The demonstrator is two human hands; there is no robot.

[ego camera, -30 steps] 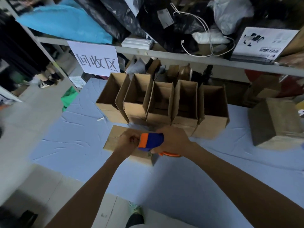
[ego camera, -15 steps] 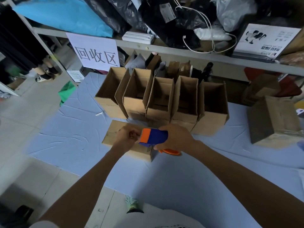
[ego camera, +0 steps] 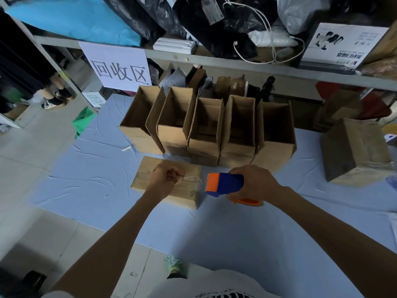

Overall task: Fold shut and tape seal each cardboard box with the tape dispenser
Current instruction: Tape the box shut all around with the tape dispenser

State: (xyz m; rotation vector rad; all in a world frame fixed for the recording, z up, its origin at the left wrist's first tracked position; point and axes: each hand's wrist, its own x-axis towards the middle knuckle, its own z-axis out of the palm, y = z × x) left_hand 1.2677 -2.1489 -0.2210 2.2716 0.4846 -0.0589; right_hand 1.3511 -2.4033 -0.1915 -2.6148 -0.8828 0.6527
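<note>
Since half a second ago, the right hand (ego camera: 255, 183) has drawn the blue-and-orange tape dispenser (ego camera: 225, 183) rightward, just past the right end of the closed cardboard box (ego camera: 184, 195); its fingers wrap the dispenser. The left hand (ego camera: 166, 179), clenched in a fist, rests on the box top, beside a tape strip (ego camera: 192, 179) along the seam. Behind, five open boxes (ego camera: 206, 130) stand in a row on the blue table (ego camera: 96, 179); another closed box (ego camera: 354, 151) sits far right.

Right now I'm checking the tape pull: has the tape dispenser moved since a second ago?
Yes. The tape dispenser in the right hand has moved right, from over the closed box to past its right end.
</note>
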